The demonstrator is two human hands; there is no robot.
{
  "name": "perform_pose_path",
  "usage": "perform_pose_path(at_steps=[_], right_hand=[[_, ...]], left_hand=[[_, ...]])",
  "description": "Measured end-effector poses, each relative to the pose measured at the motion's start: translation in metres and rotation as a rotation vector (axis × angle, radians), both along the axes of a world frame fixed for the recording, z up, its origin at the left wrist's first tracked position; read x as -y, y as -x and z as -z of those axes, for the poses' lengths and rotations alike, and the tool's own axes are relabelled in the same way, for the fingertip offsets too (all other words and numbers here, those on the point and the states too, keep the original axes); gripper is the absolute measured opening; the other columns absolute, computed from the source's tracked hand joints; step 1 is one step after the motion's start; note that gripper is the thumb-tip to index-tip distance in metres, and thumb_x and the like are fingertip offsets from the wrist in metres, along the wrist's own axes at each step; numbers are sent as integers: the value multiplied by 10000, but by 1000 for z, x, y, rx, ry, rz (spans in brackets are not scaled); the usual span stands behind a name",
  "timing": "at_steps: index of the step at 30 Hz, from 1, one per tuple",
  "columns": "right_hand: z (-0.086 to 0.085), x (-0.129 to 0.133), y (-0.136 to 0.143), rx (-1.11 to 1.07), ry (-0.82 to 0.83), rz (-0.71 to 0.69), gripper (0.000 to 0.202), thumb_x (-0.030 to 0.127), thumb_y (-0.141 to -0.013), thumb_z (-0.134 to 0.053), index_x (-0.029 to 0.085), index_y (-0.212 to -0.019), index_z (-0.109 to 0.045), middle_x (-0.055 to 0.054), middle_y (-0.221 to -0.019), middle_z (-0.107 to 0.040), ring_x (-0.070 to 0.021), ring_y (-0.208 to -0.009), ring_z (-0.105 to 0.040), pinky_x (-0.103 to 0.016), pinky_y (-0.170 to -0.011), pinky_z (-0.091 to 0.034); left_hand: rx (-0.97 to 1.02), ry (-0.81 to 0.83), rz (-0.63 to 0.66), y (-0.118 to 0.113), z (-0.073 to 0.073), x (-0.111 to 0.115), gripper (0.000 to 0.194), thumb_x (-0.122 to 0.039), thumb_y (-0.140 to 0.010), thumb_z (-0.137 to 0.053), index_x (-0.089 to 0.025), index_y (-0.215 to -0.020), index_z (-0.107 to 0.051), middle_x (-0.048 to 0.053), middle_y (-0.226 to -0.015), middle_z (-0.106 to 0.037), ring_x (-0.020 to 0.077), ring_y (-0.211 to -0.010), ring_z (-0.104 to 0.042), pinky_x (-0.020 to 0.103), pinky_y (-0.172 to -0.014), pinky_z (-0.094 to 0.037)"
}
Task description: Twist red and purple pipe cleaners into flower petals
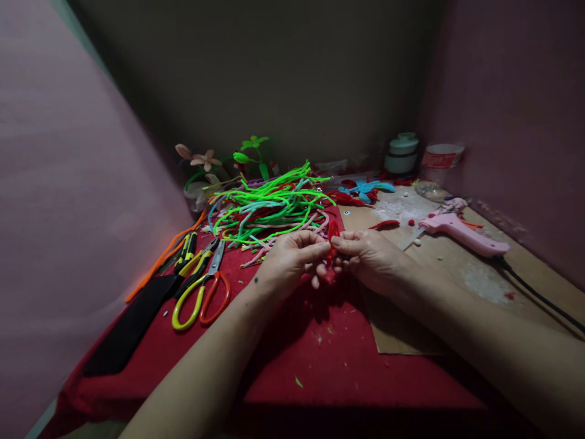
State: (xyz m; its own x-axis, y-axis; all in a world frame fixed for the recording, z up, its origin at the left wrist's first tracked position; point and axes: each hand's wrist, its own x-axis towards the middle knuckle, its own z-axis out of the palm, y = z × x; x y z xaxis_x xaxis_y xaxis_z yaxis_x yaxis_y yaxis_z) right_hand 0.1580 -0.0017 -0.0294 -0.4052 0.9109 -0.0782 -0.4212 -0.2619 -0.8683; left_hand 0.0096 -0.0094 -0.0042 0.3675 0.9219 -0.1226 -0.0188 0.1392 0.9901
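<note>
Dim, warm light from above; dark walls, shadowed foreground, wide-angle bending at edges.

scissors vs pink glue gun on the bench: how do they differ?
The scissors lie on the red cloth to the left of the hands; the glue gun lies on the brown board to their right. The scissors have one yellow and one orange loop handle with bare metal blades; the glue gun is all pink. A black cord runs from the glue gun; the scissors have none. Both lie flat, untouched by either hand.
</note>
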Motion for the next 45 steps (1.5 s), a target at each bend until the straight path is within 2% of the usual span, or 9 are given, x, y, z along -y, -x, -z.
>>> perform_pose_path(at_steps=[8,14,17,20,26,31,35,39,45], right_hand=[[1,0,0,2,-30,-19,178,280,-683,-653,126,-639,-576,-29,-530,-587,-88,-451,-496,-238,-513,-392],[0,3,4,24,-51,-7,220,344,-690,-632,143,-648,-553,-14,-515,-560,-107,-456,-501,-252,-490,-395],[0,3,5,63,-67,33,221,337,-692,-614,143,-612,-543,-12,-512,-563,-92,-433,-483,-231,-459,-367],[1,2,5,83,-97,84,220,307,-694,-600,145,-564,-530,5,-478,-546,-70,-409,-458,-206,-434,-332],[0,4,6,147,-98,130,210,311,-708,-567,164,-573,-500,31,-452,-505,-64,-372,-396,-205,-393,-272],[2,7,8,327,-298,282,127,280,-719,-547,172,-655,-525,8,-599,-561,-106,-536,-476,-236,-513,-367],[2,5,6,403,-374,331,133,289,-724,-547,173,-658,-540,-2,-637,-576,-123,-589,-491,-259,-569,-392],[0,4,5,319,-319,295,147,318,-708,-576,173,-687,-573,4,-577,-570,-123,-529,-501,-256,-518,-388],[5,4,8,191,-205,255,196,362,-682,-616,175,-674,-559,6,-530,-554,-124,-485,-517,-250,-475,-393]], left_hand=[[41,-15,27,2,1,-1,192,-233,-673,-669,-112,-775,-560,-2,-558,-579,85,-414,-526,194,-372,-442],[-61,-28,2,1,-2,0,231,-258,-649,-687,-126,-790,-560,-2,-567,-595,67,-411,-508,148,-357,-347],[-165,-37,-1,-2,-6,1,190,-241,-638,-685,-123,-708,-554,-32,-482,-549,26,-351,-412,140,-354,-268],[-245,-27,-1,-7,-8,4,173,-249,-646,-667,-124,-651,-549,-43,-437,-509,31,-344,-399,153,-363,-247],[-245,-12,37,-8,-1,5,186,-282,-698,-601,-142,-601,-526,-42,-393,-463,41,-312,-349,174,-345,-224],[-229,87,4,-10,2,7,174,-188,-671,-543,-161,-528,-448,-64,-367,-381,40,-264,-282,177,-287,-169],[-282,-34,27,-10,2,7,173,-225,-700,-568,-158,-584,-460,-51,-408,-454,50,-301,-371,172,-322,-258],[-117,0,93,-6,3,5,202,-330,-726,-590,-140,-701,-524,-2,-566,-575,75,-426,-504,184,-401,-380],[-62,49,24,-10,11,5,222,-337,-712,-610,-147,-663,-507,-44,-506,-502,45,-357,-418,163,-341,-326]])
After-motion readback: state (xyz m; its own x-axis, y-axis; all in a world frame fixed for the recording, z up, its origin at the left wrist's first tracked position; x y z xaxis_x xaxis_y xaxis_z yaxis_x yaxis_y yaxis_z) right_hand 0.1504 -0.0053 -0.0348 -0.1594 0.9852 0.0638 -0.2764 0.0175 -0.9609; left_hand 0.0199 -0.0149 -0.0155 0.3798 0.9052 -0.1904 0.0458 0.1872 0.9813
